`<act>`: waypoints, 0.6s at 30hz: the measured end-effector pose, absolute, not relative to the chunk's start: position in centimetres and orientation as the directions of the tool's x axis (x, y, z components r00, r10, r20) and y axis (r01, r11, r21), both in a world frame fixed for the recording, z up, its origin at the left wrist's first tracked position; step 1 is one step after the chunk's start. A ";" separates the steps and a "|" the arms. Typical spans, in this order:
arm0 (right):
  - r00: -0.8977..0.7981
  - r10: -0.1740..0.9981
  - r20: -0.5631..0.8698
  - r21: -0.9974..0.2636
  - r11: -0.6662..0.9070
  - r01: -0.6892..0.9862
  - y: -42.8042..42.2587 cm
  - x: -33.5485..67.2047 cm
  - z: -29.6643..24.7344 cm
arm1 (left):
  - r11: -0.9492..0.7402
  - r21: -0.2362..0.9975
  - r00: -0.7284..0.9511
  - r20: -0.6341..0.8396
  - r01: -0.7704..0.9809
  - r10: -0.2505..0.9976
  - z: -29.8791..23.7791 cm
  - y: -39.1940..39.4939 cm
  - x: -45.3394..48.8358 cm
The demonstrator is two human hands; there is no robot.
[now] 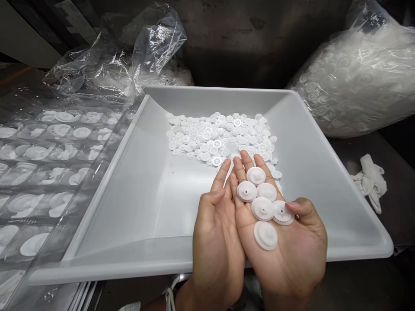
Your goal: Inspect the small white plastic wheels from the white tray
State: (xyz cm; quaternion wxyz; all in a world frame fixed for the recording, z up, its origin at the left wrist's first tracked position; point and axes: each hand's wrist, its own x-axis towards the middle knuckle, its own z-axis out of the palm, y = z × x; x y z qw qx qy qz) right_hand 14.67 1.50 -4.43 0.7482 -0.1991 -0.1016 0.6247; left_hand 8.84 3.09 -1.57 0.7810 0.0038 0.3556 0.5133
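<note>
Several white plastic gears (263,208) lie on the upturned palm and fingers of my right hand (285,255). Its thumb rests on the rightmost gear, and its fingers are stretched out. Pressed against it from the left is my left hand (218,242), palm up and open, with no gear on it. Both hands are above the near side of a large white tray (129,172). A spread of similar white gears (223,134) covers the tray's far part, beyond my fingertips.
On the left, a clear compartment tray (39,172) holds white parts in its pockets. A clear plastic bag (142,56) with white parts stands behind it. Another full bag of gears (359,82) bulges at the back right. A crumpled white cloth or glove (371,181) lies right of the tray.
</note>
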 end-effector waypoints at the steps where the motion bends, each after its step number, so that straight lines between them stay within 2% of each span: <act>1: 0.196 0.977 -0.088 -0.419 0.142 -0.897 1.5 14.7 -4.4 | 0.473 0.379 0.218 -0.550 -0.795 0.806 -1.6 3.1 8.8; 10: 0.168 0.986 -0.009 -0.323 0.156 -0.933 1.4 15.0 -4.4 | 0.427 0.569 0.196 -0.422 -0.703 0.885 -1.9 2.5 8.9; 15: 0.156 0.988 0.003 -0.316 0.149 -0.937 1.2 14.9 -4.1 | 0.362 0.574 0.110 -0.425 -0.735 0.898 -1.9 2.5 9.0; 18: 0.224 0.974 -0.014 -0.327 0.208 -0.922 1.1 14.6 -3.7 | 0.341 0.564 0.080 -0.435 -0.752 0.897 -1.8 2.7 9.1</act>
